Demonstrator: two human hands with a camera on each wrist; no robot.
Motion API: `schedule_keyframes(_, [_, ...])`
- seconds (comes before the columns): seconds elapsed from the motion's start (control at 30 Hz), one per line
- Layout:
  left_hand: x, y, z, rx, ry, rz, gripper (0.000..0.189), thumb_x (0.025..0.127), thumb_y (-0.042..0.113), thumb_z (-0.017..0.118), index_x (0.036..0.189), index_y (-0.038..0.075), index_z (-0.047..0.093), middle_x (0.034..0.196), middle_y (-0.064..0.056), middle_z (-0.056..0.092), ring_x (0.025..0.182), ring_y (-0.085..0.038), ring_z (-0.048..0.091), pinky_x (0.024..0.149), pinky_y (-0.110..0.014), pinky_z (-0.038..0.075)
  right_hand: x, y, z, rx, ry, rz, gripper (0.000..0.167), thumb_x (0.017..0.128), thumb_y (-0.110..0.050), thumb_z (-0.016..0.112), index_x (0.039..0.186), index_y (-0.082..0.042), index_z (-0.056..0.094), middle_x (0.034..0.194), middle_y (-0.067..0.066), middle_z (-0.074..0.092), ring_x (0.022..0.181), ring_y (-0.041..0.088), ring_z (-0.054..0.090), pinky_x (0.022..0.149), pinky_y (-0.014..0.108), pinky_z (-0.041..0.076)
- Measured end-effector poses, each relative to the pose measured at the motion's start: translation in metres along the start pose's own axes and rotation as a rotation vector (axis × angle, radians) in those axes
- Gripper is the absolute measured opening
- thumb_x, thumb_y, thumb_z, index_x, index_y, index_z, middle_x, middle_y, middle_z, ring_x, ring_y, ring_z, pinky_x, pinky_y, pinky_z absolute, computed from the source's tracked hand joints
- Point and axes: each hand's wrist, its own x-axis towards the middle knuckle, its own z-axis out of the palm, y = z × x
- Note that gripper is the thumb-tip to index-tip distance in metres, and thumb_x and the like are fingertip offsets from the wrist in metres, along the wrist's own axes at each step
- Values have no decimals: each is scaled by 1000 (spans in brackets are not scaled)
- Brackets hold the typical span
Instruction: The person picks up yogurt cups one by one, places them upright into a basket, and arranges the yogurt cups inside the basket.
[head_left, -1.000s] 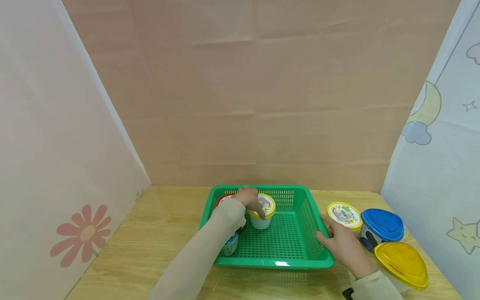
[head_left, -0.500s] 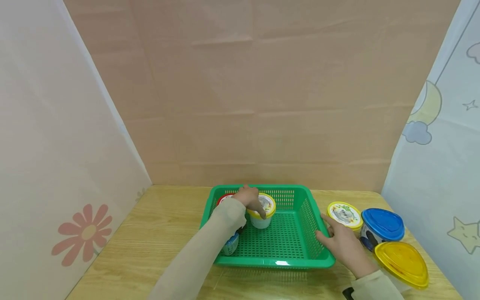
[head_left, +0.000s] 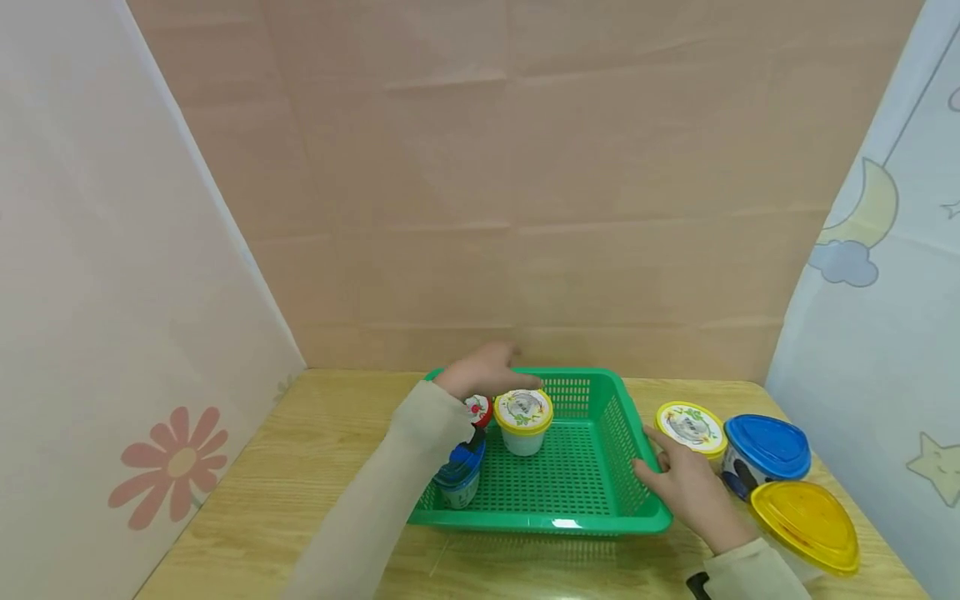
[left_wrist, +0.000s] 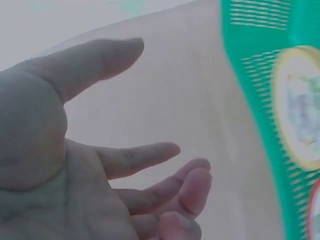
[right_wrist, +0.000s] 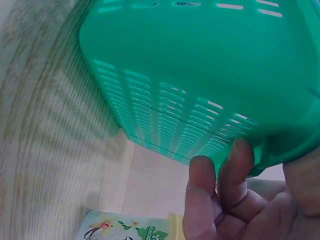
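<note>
The yellow-lidded tub stands in the green basket near the empty, loosely spread left hand, while the right hand grips the basket's rim.

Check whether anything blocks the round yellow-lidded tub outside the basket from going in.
Yes, sideways: the basket's right wall, its rim gripped by the right hand, stands between. Over that wall, nothing visible blocks the tub.
</note>
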Motion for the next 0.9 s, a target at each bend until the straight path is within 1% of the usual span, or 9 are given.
schedule_keyframes(0.07, [-11, 0, -11, -32, 40, 38, 68, 97, 43, 63, 150, 7, 42, 147, -12, 52, 132, -29, 52, 105, -47, 46, 0, 0, 1, 2, -4, 4, 66, 96, -28, 64, 148, 4, 41, 58, -3, 33, 47, 11, 29, 47, 27, 29])
schedule_keyframes(0.17, [-30, -7, -21, -66, 119, 68, 53, 102, 37, 57, 145, 5, 48, 133, -13, 62, 118, -27, 61, 98, -44, 51, 1, 1, 2, 9, -5, 2, 67, 96, -29, 64, 148, 6, 41, 58, -2, 33, 48, 11, 28, 47, 28, 28])
schedule_keyframes(0.23, [-42, -15, -25, -58, 172, 71, 44, 104, 32, 55, 138, 5, 55, 123, -11, 67, 107, -25, 65, 92, -43, 53, 1, 1, 3, 16, -10, 9, 67, 96, -29, 64, 149, 5, 40, 58, -3, 33, 48, 11, 28, 47, 28, 29])
schedule_keyframes(0.33, [-58, -32, -24, -16, 250, 72, 34, 104, 26, 54, 129, 3, 60, 118, -11, 67, 99, -23, 64, 88, -43, 55, 2, 2, 4, 19, -7, 20, 67, 96, -28, 64, 149, 5, 40, 58, -3, 33, 48, 11, 28, 47, 28, 28])
schedule_keyframes(0.47, [-76, -65, -14, 32, 337, 40, 30, 104, 22, 54, 125, 2, 62, 117, -13, 67, 98, -26, 64, 86, -46, 55, 1, 2, 6, 19, 10, 10, 66, 95, -27, 65, 147, 5, 42, 58, -3, 32, 48, 11, 28, 47, 27, 27])
schedule_keyframes(0.6, [-93, -104, 3, 27, 387, -16, 34, 105, 23, 53, 130, 2, 62, 111, -12, 67, 96, -26, 63, 83, -47, 54, 1, 2, 10, 31, 8, 7, 67, 95, -29, 66, 147, 5, 42, 59, -3, 32, 49, 11, 28, 48, 27, 27])
schedule_keyframes(0.67, [-99, -123, 13, 14, 407, -48, 37, 105, 24, 52, 134, 2, 60, 111, -11, 66, 98, -25, 62, 83, -45, 53, 1, 2, 11, 37, 5, 14, 67, 95, -30, 66, 147, 5, 42, 59, -3, 32, 49, 11, 29, 48, 27, 28])
schedule_keyframes(0.8, [-109, -150, 31, -74, 428, -92, 43, 106, 26, 50, 140, -1, 52, 106, -10, 65, 91, -21, 61, 76, -39, 52, 2, 1, 12, 40, 13, 6, 67, 95, -29, 66, 147, 5, 42, 58, -3, 31, 48, 10, 29, 47, 27, 29])
schedule_keyframes(0.9, [-113, -161, 44, -189, 412, -101, 47, 108, 26, 47, 145, -2, 45, 101, -10, 66, 84, -17, 61, 70, -35, 53, 2, -1, 11, 36, 20, 0, 66, 95, -27, 66, 147, 4, 43, 57, -4, 32, 47, 10, 29, 47, 27, 29])
